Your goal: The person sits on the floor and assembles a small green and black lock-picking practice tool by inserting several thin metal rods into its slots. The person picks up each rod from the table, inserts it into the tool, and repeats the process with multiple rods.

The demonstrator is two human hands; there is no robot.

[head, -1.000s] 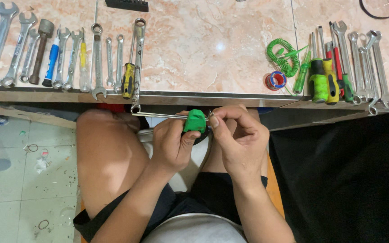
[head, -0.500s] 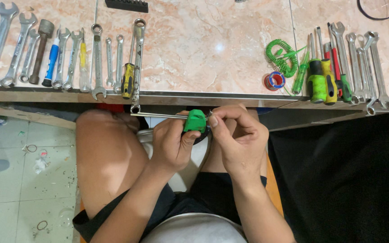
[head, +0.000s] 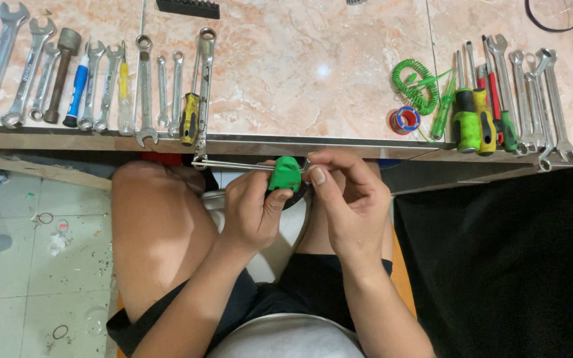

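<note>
Head view, looking down over the lap. The left hand point(head: 254, 207) is wrapping its fingers around a green handle point(head: 285, 174), thumb pressing against the handle's lower side. A thin metal shaft point(head: 233, 164) is running out from the handle past the left knuckles, toward the table edge point(head: 300, 142). The right hand point(head: 347, 199) is sitting just beside the handle on its other side, thumb and forefinger pinching at the handle's end; a small metal piece may be sitting between those fingertips, though it is too small to be sure.

Step in hand, as I am judging it: the person is working on the end of the handle, fitting or turning something there, with the left hand steadying the tool. The next move is likely calling for a firm left grip while the right fingertips are twisting or pushing in line with the shaft; a slip would be dropping the small piece into the lap.

Beyond both hands, the table is carrying a row of spanners point(head: 94, 86) above the left hand, and a coiled green cord point(head: 414, 83), a red tape roll point(head: 404, 120) and more screwdrivers point(head: 475, 119) above the right.

Against half a second ago: the hands, handle and shaft are sitting in nearly the same place; only the view is shifting slightly.
</note>
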